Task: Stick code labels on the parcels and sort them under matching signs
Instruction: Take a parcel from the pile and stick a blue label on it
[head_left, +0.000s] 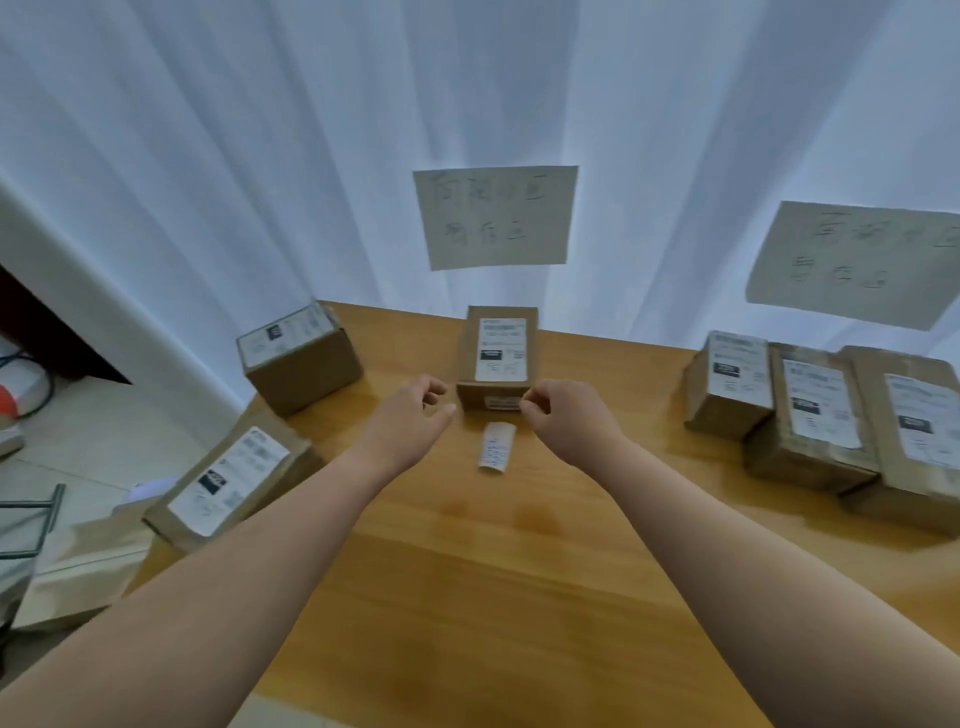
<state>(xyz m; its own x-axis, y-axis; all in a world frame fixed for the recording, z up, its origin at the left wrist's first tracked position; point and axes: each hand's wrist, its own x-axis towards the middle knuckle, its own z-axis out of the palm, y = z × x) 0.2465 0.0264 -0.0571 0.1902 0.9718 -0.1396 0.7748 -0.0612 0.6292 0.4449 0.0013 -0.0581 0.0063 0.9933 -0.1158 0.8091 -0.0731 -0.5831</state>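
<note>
wood table (467, 597), white curtain (260, 156) behind, L hand (410, 415), R hand (566, 418), fingers loosely curled, empty

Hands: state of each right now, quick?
Left hand: open, loosely curled, holding nothing.
Right hand: curled beside the centre parcel; whether it pinches anything cannot be told.

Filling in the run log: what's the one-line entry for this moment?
stage: centre parcel under middle sign | left hand, right hand: flanking it, curled, nothing seen held | paper slip: on table
</note>
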